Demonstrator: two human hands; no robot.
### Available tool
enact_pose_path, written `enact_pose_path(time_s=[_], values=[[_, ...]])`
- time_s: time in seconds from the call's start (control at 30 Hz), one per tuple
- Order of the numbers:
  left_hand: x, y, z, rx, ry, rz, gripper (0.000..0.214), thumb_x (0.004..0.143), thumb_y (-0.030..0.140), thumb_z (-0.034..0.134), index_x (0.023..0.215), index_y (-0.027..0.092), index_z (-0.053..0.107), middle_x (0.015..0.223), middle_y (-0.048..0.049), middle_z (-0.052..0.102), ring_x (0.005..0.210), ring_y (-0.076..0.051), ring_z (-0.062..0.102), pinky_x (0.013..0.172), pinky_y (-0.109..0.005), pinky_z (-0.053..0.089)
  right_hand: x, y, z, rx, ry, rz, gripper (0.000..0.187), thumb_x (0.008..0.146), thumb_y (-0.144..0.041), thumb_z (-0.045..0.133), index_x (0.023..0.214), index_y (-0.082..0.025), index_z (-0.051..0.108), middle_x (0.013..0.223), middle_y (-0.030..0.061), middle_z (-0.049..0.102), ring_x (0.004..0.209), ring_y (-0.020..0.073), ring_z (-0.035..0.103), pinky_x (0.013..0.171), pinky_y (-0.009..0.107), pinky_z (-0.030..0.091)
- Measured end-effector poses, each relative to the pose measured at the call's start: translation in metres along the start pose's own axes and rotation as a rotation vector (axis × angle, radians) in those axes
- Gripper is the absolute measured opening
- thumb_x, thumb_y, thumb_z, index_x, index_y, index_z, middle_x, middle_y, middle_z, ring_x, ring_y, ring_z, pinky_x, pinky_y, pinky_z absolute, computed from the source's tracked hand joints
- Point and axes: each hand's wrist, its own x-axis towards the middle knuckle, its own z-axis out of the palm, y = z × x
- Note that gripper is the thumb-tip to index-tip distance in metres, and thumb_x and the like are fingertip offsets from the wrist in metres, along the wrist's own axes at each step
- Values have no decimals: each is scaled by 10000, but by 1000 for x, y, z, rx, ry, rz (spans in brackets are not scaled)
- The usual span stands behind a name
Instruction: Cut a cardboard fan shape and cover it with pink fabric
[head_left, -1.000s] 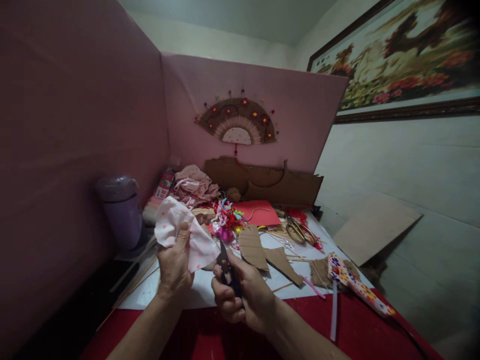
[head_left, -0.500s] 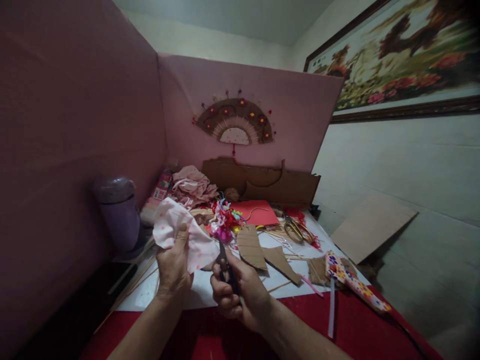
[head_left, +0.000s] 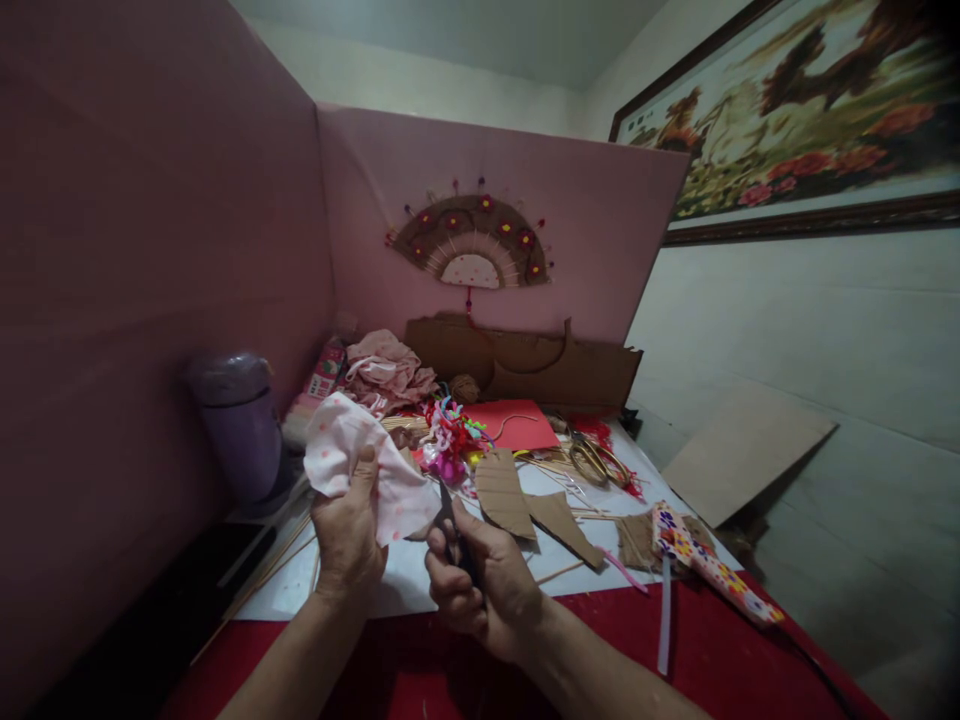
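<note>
My left hand [head_left: 349, 535] is closed on a piece of white cloth with pink dots [head_left: 341, 440], thumb lying on top of it. The cloth fans out above the fingers and its lower right corner reaches toward my right hand [head_left: 484, 585]. Dark-handled scissors [head_left: 459, 548] are gripped in that hand, with the dark blades pointing up and away, close to the cloth's right edge. Whether the blades touch the cloth I cannot tell. Just beyond the scissors lie two cut cardboard pieces [head_left: 504, 495] and a heap of colourful pipe cleaners [head_left: 450, 430].
A purple cup [head_left: 244, 440] stands at the left, beside crumpled pink cloth [head_left: 386, 370]. Gold-handled scissors [head_left: 592, 460] and red paper [head_left: 517, 425] lie further back. At the right is a flower-patterned glue gun [head_left: 712, 570] with its cord. A decorated cardboard fan [head_left: 472, 245] hangs on the pink panel.
My right hand and the scissors have shifted very slightly to the right. The left hand and the cloth look almost the same.
</note>
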Motion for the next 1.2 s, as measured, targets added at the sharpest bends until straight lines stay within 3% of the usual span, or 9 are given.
enact_pose_path(time_s=[0.33, 0.67, 1.03, 1.2], values=[[6, -5, -3, -42, -13, 25, 395, 625, 254, 777, 998, 166, 684, 999, -67, 683, 750, -129, 640, 693, -243, 518, 2, 2, -2, -60, 118, 2, 378, 825, -549, 516, 774, -178, 463, 448, -91, 363, 342, 19, 152, 341, 142, 55], [-2, 0, 0, 6, -82, -51, 431, 588, 313, 792, 965, 135, 681, 830, -30, 684, 627, -110, 604, 623, -241, 489, -3, -6, 0, 77, 8, 135, 408, 905, -543, 351, 779, -174, 471, 476, -79, 341, 351, 26, 150, 344, 130, 73], [-3, 2, 2, -46, -108, -82, 438, 553, 242, 810, 955, 136, 675, 824, -28, 682, 658, -117, 614, 657, -239, 503, 2, -1, -3, -13, 66, 1, 384, 905, -518, 378, 750, -179, 470, 430, -76, 364, 334, 34, 131, 312, 146, 65], [-5, 4, 2, -12, -99, -80, 416, 568, 268, 803, 935, 125, 670, 790, -20, 670, 634, -117, 609, 611, -231, 500, 2, -2, -3, 38, 79, 45, 413, 915, -533, 337, 767, -175, 480, 454, -75, 353, 343, 32, 149, 318, 137, 75]])
